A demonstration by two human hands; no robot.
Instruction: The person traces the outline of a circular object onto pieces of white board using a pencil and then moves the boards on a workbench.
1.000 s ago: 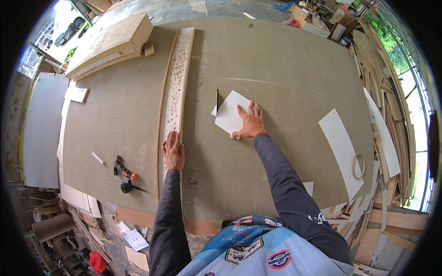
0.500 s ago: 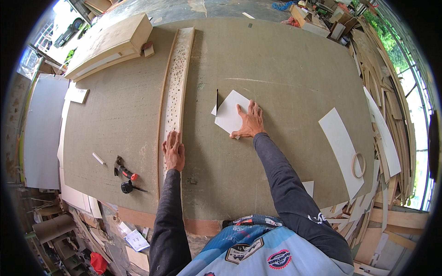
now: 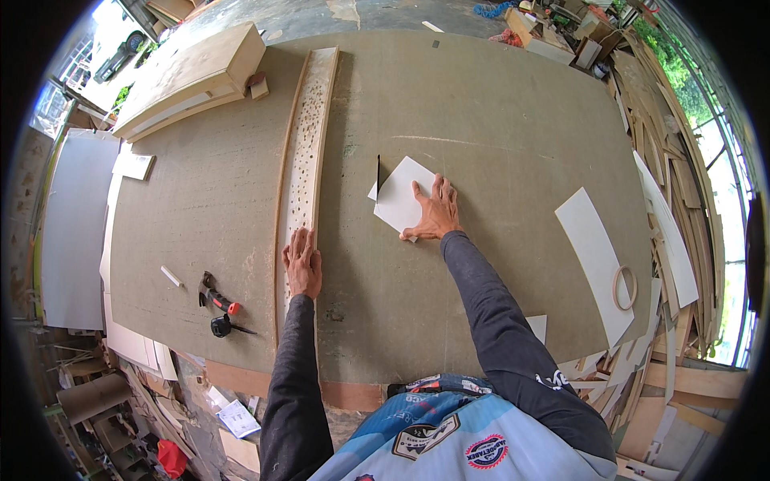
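My left hand lies flat, palm down, on the near part of a long narrow wooden strip dotted with small holes, which runs away from me across a big grey-green board. My right hand presses flat on a white square sheet lying on the board right of the strip. A thin dark blade or pencil stands at the sheet's left edge. Neither hand grips anything.
A red-handled hammer, a black tape measure and a small white stick lie at the board's near left. Stacked wooden panels sit far left. A long white strip and a ring lie right, beside leaning offcuts.
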